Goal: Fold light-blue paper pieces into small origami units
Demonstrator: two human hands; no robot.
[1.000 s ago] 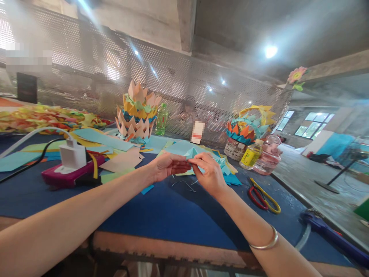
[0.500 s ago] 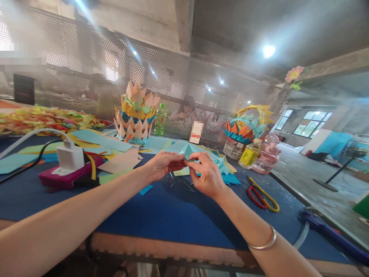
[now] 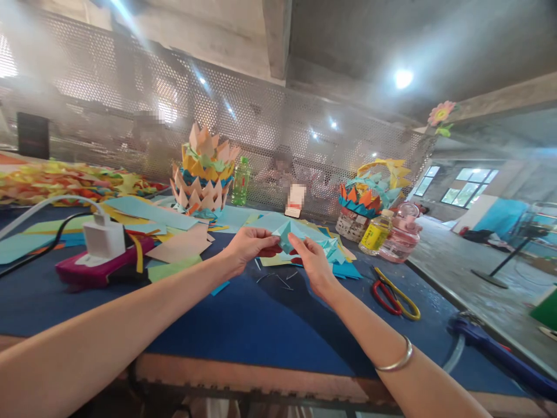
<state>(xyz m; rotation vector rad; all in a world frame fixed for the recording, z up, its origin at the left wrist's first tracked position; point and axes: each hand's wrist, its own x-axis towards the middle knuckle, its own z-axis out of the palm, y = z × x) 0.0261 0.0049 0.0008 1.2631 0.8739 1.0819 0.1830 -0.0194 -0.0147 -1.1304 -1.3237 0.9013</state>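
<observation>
Between my two hands, above the blue tabletop, is a pale turquoise folded paper piece (image 3: 285, 235). My left hand (image 3: 250, 247) pinches its left side between thumb and fingers. On the right side my right hand (image 3: 315, 264) grips it with the thumb in front; most of its fingers are hidden behind the paper. More light-blue folded paper pieces (image 3: 333, 251) lie just beyond my right hand, on top of brighter blue paper (image 3: 348, 270). A few thin light strips (image 3: 282, 283) lie on the table below my hands.
Scissors (image 3: 395, 295) and a blue-handled glue gun (image 3: 500, 351) lie at right. A purple power strip (image 3: 104, 261) with a white charger (image 3: 103, 239) sits at left. Behind stand paper-petal baskets (image 3: 204, 194), bottles (image 3: 375, 233) and a phone (image 3: 295, 203). Loose paper sheets (image 3: 180, 244) spread left of centre.
My right hand's fingers have shifted from the paper's top and lower edge to its right side, thumb in front. The folded paper has turned and now shows more of its face.
</observation>
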